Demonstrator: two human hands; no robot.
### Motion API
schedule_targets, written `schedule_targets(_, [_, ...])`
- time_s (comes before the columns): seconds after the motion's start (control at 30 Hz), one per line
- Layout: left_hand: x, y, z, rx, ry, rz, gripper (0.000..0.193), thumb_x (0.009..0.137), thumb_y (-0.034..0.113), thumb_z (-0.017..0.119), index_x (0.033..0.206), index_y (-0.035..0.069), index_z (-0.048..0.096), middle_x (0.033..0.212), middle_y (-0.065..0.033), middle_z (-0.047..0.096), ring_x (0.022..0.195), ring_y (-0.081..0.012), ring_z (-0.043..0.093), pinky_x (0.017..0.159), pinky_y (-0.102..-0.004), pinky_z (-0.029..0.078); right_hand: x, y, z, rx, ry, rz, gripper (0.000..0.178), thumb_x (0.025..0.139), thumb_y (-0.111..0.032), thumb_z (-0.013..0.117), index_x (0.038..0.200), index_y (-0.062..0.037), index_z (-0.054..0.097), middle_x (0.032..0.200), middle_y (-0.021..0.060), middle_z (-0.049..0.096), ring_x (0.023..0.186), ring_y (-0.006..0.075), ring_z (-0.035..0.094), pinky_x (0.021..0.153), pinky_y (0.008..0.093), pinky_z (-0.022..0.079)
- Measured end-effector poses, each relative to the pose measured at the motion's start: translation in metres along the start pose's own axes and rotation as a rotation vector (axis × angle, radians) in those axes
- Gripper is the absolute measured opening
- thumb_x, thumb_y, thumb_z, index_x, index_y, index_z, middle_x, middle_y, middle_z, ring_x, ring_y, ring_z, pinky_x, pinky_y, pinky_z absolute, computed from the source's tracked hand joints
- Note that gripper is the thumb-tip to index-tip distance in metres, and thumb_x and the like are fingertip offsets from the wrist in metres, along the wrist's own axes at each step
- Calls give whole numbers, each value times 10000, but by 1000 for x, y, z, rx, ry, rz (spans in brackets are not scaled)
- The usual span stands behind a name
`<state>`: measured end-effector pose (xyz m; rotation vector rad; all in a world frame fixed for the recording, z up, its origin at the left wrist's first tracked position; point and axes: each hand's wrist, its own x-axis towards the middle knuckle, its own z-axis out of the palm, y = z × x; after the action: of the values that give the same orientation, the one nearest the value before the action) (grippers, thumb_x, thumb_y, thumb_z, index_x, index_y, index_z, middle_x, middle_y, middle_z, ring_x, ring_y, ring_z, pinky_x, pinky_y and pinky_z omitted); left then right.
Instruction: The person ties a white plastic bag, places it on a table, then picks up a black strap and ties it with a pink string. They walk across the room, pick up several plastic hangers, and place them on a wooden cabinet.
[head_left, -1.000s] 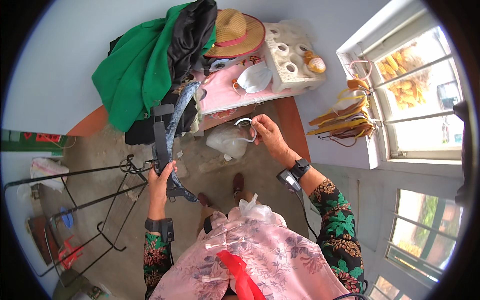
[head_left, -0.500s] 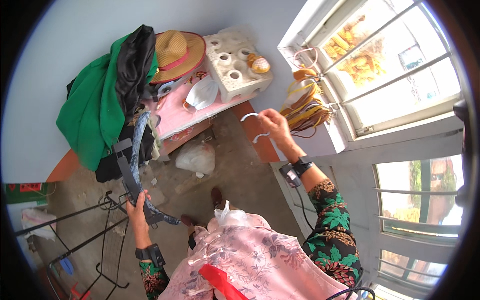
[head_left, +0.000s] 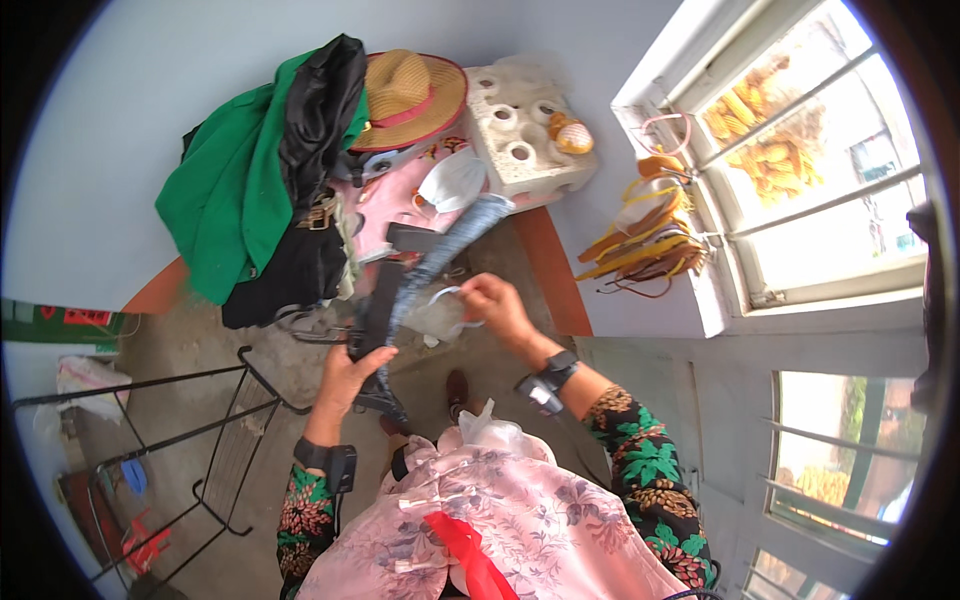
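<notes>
In front of me my left hand point(head_left: 350, 378) is wrapped round the lower part of a long, curved blue-grey patterned band point(head_left: 445, 250) with flat black bars point(head_left: 379, 305) along it. Its kind cannot be told, and motion smears it. Just to its right, my right hand point(head_left: 497, 306) pinches a thin, pale, C-shaped piece point(head_left: 441, 294), whose open side faces the hand. The piece is close to the band; whether they touch cannot be told. Both wrists carry black straps with small devices. A pink floral apron point(head_left: 490, 510) with a red ribbon covers my front.
A pink-covered low table point(head_left: 385, 205) holds a straw hat point(head_left: 410, 95), a white mask point(head_left: 450, 182) and a white block with holes point(head_left: 525, 165). Green and black clothes point(head_left: 230, 190) hang left. A black metal rack point(head_left: 180, 425) stands lower left. Cords point(head_left: 650, 225) hang by the barred window point(head_left: 810, 150).
My left hand has raised the band and brought it rightward, tilting its top to the right. My right hand has come down and left with the pale piece, so the two are closer together.
</notes>
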<state>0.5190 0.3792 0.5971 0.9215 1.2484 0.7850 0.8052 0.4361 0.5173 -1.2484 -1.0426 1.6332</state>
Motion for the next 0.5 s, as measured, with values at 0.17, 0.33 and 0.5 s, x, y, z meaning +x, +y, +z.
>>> schedule_targets(0.17, [-3, -11, 3, 90, 17, 80, 424, 848, 199, 791, 1188, 23, 606, 978, -20, 675, 882, -84, 605, 790, -251, 502, 8, 20, 103, 108, -385, 210, 98, 986, -98, 562, 999, -32, 633, 785, 41, 651, 571, 117, 580, 555, 263, 490])
schedule_targets(0.33, [-26, -24, -23, -6, 254, -10, 391, 861, 201, 788, 1145, 5, 604, 914, -35, 697, 816, -87, 629, 752, -260, 511, 5, 19, 132, 345, -443, 390, 83, 972, -117, 609, 937, -42, 607, 735, 16, 622, 528, 106, 547, 523, 254, 476])
schedule_targets(0.5, [-42, -38, -32, 51, 395, 40, 308, 856, 207, 789, 1035, 11, 632, 889, -40, 698, 768, -99, 628, 703, -264, 502, -8, 10, 151, 228, -481, 386, 77, 992, -138, 599, 1002, -62, 589, 786, 9, 627, 572, 85, 541, 534, 226, 443])
